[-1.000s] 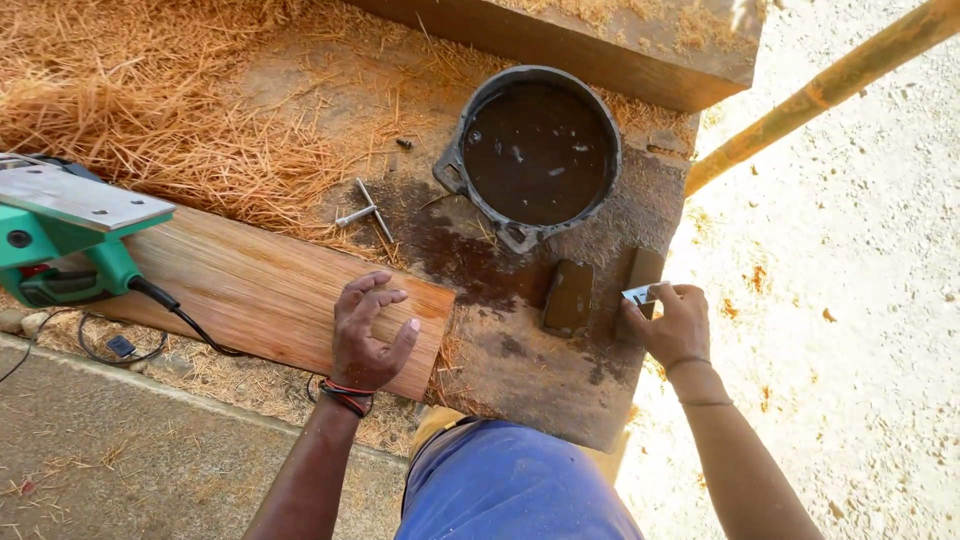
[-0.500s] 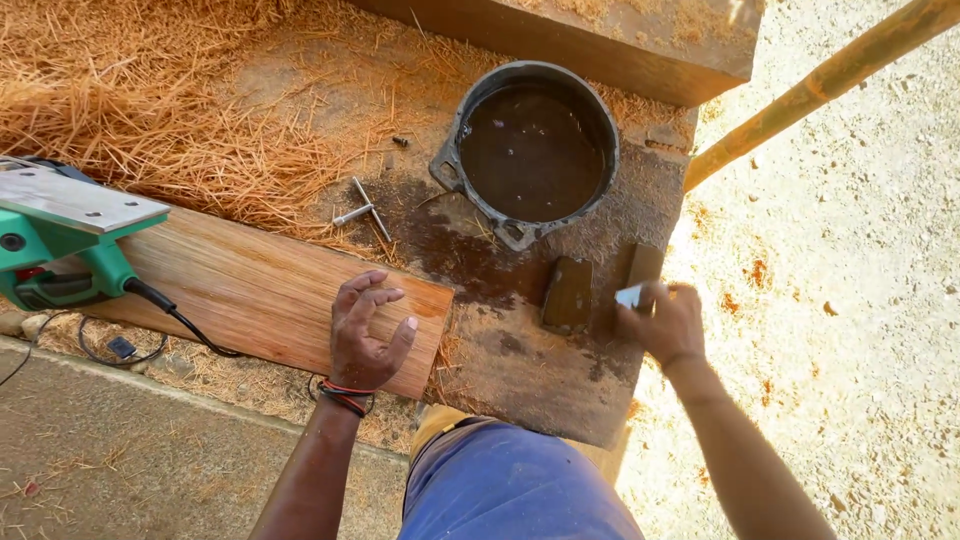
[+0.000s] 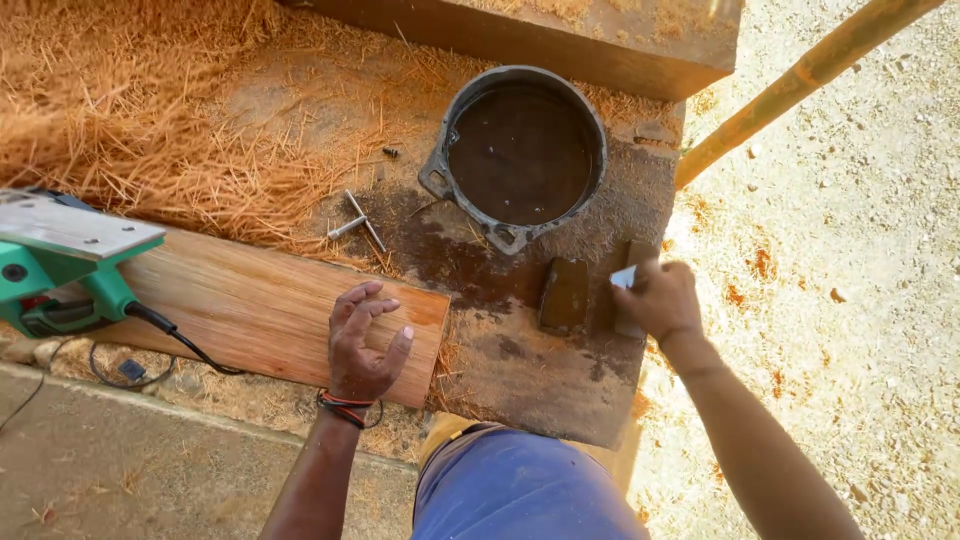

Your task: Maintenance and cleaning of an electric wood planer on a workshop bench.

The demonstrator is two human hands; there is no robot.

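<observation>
My left hand [image 3: 362, 342] rests flat on the near end of a reddish wooden plank [image 3: 250, 305], fingers spread. My right hand [image 3: 660, 298] is closed around a small flat metal piece [image 3: 624, 277], pressed on a wet stone block [image 3: 630, 268] at the right edge of the workbench [image 3: 540, 370]. A second dark wet stone [image 3: 565, 295] lies just left of it. A black round basin of dark water [image 3: 520, 150] stands behind the stones.
A green electric planer [image 3: 60, 265] sits on the plank's left end, its cord trailing down. A small T-shaped metal key [image 3: 358, 222] lies by heaps of wood shavings [image 3: 130, 120]. A yellow pole [image 3: 800, 80] slants at the top right over sandy ground.
My right hand has shifted slightly up and left along the stone with the metal piece. My left hand stays on the plank.
</observation>
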